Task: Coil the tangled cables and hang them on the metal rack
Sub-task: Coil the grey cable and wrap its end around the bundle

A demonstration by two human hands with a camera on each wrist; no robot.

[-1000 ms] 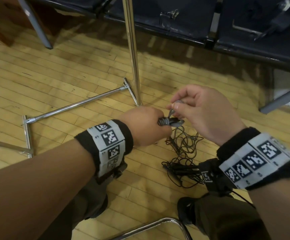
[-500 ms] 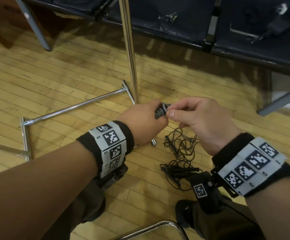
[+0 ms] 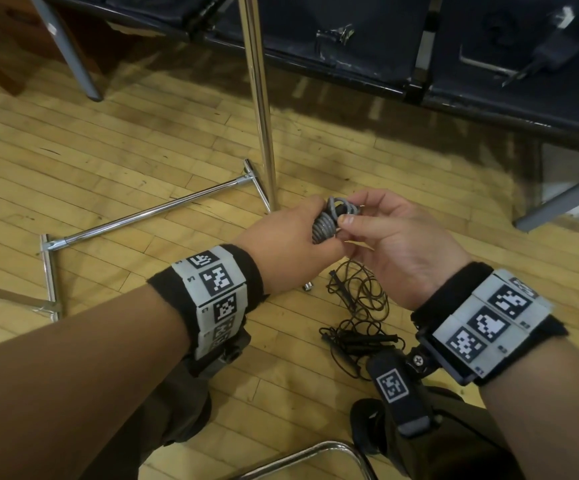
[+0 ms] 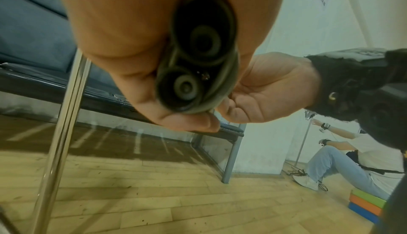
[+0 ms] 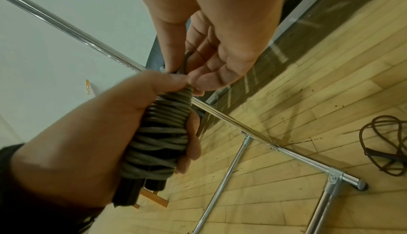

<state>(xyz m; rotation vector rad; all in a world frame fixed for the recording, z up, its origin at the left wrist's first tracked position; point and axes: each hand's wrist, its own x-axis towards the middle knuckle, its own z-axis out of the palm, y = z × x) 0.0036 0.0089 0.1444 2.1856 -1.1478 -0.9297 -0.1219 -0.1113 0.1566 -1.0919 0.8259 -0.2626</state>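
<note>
Left hand [image 3: 291, 237] is wrapped round the grey coiled cable [image 3: 326, 226], thumb on one side, fingers on the other; we hold the bundle just above the wood floor [image 3: 108, 161], near the upright chrome pole of the metal rack [image 3: 258, 98]. Right hand [image 3: 395, 244] pinches the cable's loose end at the top of the bundle, thumb + index tips together on it. We can't see the end's connector, it's hidden betw the fingertips.

Right wrist view shows the wraps clearly: grey turns wound tight round darker stuff, w/ black ends poking out the bottom [image 5: 141, 190]; can't tell if plugs or adapter. Left wrist view is mostly blurred palm + bundle end-on, too close to read detail.

Black tangled cable [image 3: 357, 317] lies on the floor below our hands, near our knees, partly hidden behind the right wrist cam mount. Not touching either hand.

Rack's base bars lie flat on the floor to the left; its top is cut off in every view. Dark bench [image 3: 350, 39] behind the pole, w/ small items on it, too dim to ID. Another person [image 4: 343, 156] sits on the floor far right in the left wrist view, partly cut off.
</note>
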